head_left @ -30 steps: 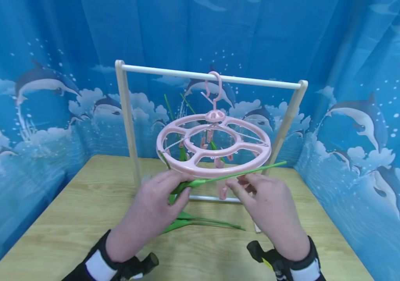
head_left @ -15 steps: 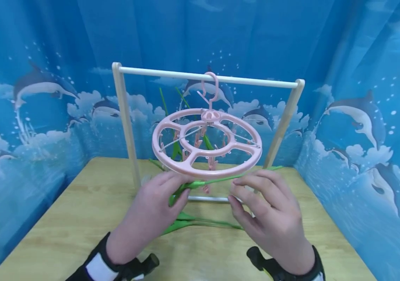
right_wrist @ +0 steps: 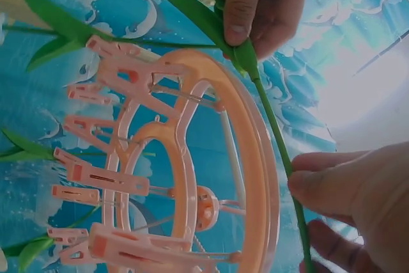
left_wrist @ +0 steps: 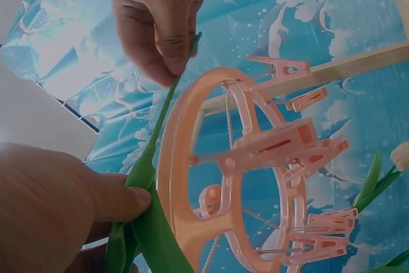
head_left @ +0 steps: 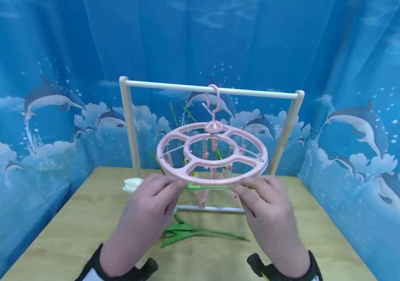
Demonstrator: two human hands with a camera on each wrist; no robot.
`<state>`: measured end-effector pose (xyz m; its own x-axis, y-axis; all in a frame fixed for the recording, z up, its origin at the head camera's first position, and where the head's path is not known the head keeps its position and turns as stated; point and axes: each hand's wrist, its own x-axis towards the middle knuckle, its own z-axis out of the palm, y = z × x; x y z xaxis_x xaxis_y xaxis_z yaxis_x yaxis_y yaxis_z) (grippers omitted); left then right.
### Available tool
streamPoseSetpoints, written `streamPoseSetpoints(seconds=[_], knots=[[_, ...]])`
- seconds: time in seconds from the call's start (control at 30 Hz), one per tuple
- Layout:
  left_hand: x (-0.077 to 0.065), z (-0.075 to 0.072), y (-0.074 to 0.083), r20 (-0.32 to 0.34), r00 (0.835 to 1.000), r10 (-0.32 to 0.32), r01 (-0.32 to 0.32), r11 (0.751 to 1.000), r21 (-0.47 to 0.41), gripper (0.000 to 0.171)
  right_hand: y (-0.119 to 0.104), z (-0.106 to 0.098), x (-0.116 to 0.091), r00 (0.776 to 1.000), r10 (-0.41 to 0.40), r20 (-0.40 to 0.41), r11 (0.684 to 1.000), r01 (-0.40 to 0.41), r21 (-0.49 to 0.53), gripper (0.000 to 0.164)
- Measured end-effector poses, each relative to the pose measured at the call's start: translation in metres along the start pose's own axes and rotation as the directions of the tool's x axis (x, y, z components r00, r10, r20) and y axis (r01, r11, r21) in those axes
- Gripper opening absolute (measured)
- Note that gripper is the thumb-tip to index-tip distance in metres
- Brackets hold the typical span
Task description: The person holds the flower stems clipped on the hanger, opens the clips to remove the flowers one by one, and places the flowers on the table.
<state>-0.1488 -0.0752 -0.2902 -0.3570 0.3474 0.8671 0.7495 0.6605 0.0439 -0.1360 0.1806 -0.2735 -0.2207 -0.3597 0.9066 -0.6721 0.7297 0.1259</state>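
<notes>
An artificial tulip is held across the front of the pink round clip hanger (head_left: 217,181). Its green stem (head_left: 207,187) runs level between the hands, and a white bloom (head_left: 132,184) shows left of the left hand. The left hand (head_left: 150,214) pinches the tulip where the leaves (left_wrist: 144,222) meet the stem. Nearer the stem's free end, the right hand (head_left: 272,222) holds it between thumb and fingers. Pink clothespins (left_wrist: 275,145) dangle under the ring, and other green-leaved tulips (right_wrist: 61,33) hang at the clips.
A rack with a white bar (head_left: 172,85) carries the hanger by its hook (head_left: 217,97). Further green-stemmed tulips (head_left: 186,232) lie on the wooden table (head_left: 80,226) below the hands. Blue dolphin curtains (head_left: 52,128) enclose the table.
My right hand, spread beside the stem half a second ago, now pinches it. The hanger has turned and its clips have swung. A white bloom has come into sight on the left.
</notes>
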Motion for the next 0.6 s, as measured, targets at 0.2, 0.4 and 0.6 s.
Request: streamPoseSetpoints(seconds=[0.2,0.4,0.6], knots=[[-0.003,-0.002,0.002,0.017,1.000,-0.017,0.017,1.000,-0.006,0.032,-0.002,0.004,-0.005,0.997,0.049,0.057,0.998,-0.050,0.024,0.028],[-0.003,-0.004,0.003,0.048,0.998,-0.027,0.026,0.999,0.020,0.029,-0.007,0.011,-0.005,0.999,0.034,0.039,0.999,-0.035,0.019,0.013],[0.000,-0.004,0.005,0.156,0.986,-0.054,0.043,0.996,0.074,0.032,-0.006,0.013,-0.005,0.995,0.067,0.079,0.997,-0.064,-0.034,0.003]])
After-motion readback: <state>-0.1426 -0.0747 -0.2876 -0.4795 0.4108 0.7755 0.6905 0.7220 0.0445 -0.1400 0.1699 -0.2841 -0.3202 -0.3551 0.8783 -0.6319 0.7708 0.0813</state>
